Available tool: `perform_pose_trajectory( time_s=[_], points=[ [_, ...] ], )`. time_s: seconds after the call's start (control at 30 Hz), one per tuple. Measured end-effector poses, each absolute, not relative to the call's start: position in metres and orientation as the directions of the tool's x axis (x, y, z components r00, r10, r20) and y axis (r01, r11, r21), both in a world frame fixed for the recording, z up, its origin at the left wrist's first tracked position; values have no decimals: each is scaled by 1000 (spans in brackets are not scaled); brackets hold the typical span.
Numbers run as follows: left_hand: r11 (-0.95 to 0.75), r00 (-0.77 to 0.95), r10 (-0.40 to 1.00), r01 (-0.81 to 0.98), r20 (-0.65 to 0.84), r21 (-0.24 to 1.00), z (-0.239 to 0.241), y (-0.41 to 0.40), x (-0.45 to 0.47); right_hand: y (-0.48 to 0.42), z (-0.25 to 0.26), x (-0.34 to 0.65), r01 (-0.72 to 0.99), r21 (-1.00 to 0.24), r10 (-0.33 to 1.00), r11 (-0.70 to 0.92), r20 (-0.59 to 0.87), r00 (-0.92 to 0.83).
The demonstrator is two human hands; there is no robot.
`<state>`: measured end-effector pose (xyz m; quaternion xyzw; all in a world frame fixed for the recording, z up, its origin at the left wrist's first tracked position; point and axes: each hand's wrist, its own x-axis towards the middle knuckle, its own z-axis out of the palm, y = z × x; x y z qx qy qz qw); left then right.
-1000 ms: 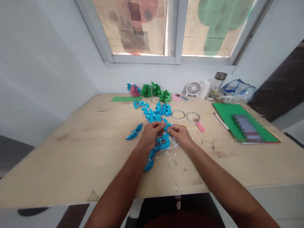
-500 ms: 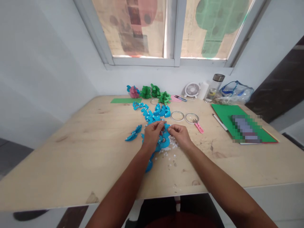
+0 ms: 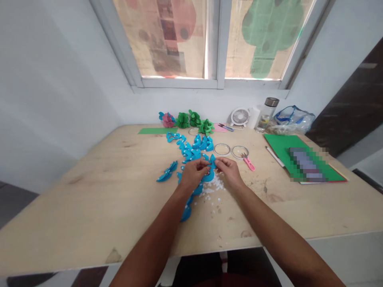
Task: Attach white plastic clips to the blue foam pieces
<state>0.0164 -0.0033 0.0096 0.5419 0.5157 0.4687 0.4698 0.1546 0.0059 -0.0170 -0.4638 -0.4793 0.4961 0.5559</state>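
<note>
Between my two hands is a blue paper cutout (image 3: 208,176) with rounded lobes. My left hand (image 3: 190,175) pinches it from the left, thumb and fingers closed together. On the other side my right hand (image 3: 229,170) has its fingertips pressed at the cutout's right edge. Under and around the hands lie more folded blue paper pieces (image 3: 191,153), many with small white tabs. One folded blue piece (image 3: 167,172) rests apart to the left. Small white paper scraps (image 3: 212,189) are scattered just below my hands.
Two tape rolls (image 3: 222,154) and pink snips (image 3: 249,163) lie beyond my right hand. Green paper flowers (image 3: 183,120) stand along the wall, near a small fan (image 3: 239,117) and a bottle (image 3: 265,117). Green sheets (image 3: 277,145) and a white pen (image 3: 274,156) are at right.
The view has tilted slightly upward. Between my hands the blue cutout has shifted, with one lobe now raised near my right fingertips. Both hands stay close together on it.
</note>
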Motion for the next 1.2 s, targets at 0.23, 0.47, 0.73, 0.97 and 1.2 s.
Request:
perform_pose_trajectory(
  time_s=[0.23,0.47,0.73,0.97,1.2],
  points=[
    [-295,42,945,534,324,792,-1,-4,22,10,-23,155,35,-993,992,108,110,56],
    [-315,51,921,684,387,658,-1,-10,30,7,-21,153,221,-957,967,187,219,133],
    [-168,4,985,200,171,965,-1,0,22,7,-10,148,129,-969,974,211,219,54],
    [-137,-95,977,410,192,902,29,12,-35,4,-3,157,-104,-993,997,51,44,67],
    [128,-189,979,863,77,489,5,23,-104,-1,-9,156,-228,-971,997,-73,-75,1]
  ],
)
